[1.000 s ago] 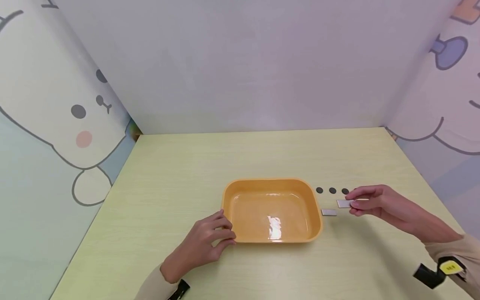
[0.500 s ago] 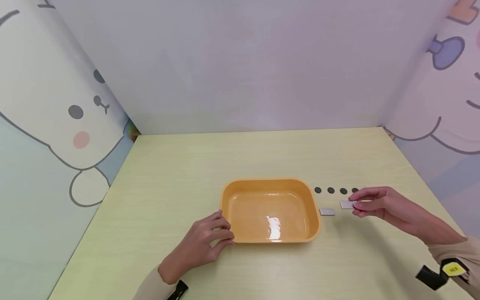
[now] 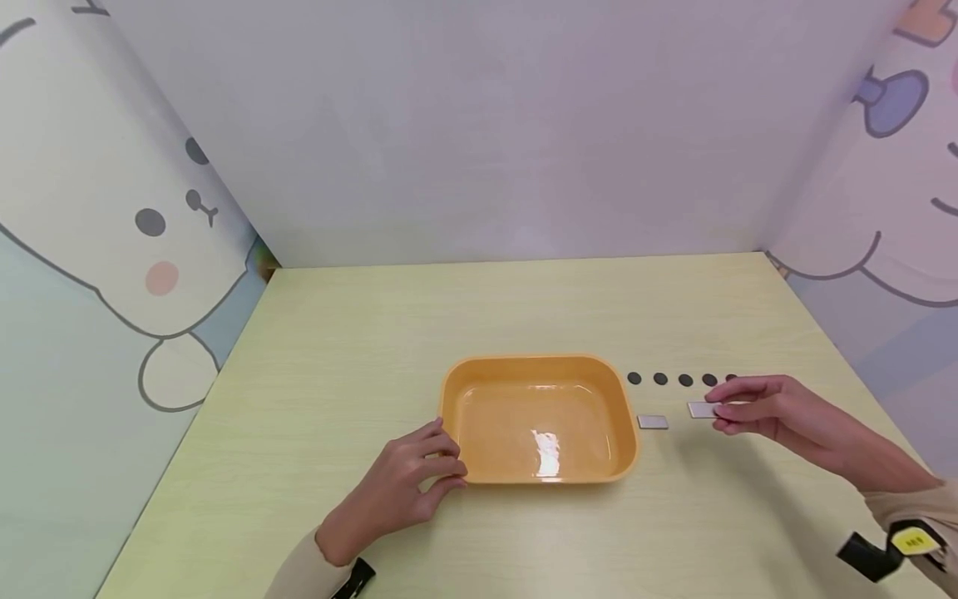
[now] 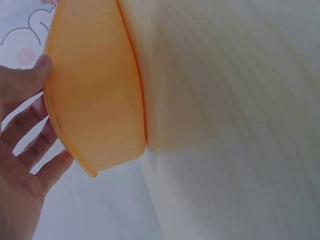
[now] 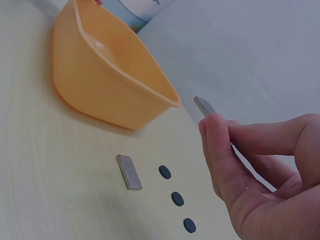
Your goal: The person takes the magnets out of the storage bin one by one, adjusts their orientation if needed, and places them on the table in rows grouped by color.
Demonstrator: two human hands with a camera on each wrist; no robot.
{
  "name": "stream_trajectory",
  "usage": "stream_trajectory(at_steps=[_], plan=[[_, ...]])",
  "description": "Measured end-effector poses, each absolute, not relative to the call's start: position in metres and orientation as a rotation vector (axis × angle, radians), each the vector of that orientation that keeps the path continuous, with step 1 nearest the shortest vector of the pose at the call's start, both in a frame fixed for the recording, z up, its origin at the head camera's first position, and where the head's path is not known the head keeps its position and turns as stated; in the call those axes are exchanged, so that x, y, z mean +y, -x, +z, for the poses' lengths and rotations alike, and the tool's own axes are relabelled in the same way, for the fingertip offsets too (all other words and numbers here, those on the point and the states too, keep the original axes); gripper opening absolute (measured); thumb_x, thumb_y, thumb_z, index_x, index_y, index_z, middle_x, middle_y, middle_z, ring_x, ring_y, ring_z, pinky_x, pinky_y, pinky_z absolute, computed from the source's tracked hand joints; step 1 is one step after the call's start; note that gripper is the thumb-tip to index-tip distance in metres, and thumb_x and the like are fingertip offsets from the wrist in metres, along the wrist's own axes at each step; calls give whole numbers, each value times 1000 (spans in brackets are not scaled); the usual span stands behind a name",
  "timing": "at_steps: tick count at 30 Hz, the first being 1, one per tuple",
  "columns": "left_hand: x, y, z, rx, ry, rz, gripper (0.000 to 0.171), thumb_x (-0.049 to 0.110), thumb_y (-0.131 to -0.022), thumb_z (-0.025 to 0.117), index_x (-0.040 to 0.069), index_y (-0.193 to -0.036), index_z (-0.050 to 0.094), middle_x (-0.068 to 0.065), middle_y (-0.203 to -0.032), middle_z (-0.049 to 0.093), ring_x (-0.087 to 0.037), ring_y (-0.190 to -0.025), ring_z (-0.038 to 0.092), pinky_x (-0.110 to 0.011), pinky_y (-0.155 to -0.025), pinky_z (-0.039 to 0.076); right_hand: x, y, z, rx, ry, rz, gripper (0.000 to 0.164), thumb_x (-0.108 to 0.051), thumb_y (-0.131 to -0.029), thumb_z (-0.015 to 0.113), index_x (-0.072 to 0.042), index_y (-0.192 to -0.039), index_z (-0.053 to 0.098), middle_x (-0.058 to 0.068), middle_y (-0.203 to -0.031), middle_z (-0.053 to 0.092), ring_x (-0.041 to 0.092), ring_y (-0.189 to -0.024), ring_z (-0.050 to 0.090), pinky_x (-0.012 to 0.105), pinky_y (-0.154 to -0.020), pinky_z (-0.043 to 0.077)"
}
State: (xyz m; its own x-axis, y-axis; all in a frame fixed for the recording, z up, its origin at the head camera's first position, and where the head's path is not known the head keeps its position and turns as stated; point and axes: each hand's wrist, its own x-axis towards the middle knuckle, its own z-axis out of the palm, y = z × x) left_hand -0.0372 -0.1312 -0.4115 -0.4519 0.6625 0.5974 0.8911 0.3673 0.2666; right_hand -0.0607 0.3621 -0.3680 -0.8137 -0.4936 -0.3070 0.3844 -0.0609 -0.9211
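An orange plastic basin (image 3: pixel 539 420) rests on the table. My left hand (image 3: pixel 412 474) holds its near left corner; in the left wrist view the thumb lies against the rim, with the other fingertips along it. To the right of the basin, my right hand (image 3: pixel 771 412) pinches a small silver rectangular plate (image 3: pixel 702 409) between thumb and fingers, raised above the table. A second silver plate (image 3: pixel 653 423) lies flat close to the basin's right side, also seen in the right wrist view (image 5: pixel 129 172). Behind the plates runs a row of several small black discs (image 3: pixel 685 380).
The pale wooden table (image 3: pixel 359 333) ends at a plain grey wall (image 3: pixel 509 133) at the back. Side walls with cartoon prints (image 3: pixel 150 249) stand left and right. Each wrist carries a black strap device (image 3: pixel 871 556).
My right hand has shifted slightly right with the pinched silver plate, so more black discs show in the row. The left hand stays on the basin, which has not visibly moved.
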Motion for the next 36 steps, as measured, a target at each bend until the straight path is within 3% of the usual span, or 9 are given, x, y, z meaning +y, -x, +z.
stream_trajectory(at_steps=[36], plan=[[-130, 39, -415, -2217, 1353, -847, 18, 7, -67, 82, 15, -74, 68, 6, -81, 59, -9, -78, 57, -50, -94, 46, 392, 68, -399, 1556, 95, -1957, 34, 11, -93, 43, -4, -107, 70, 7, -103, 68, 22, -95, 67, 35, -86, 52]])
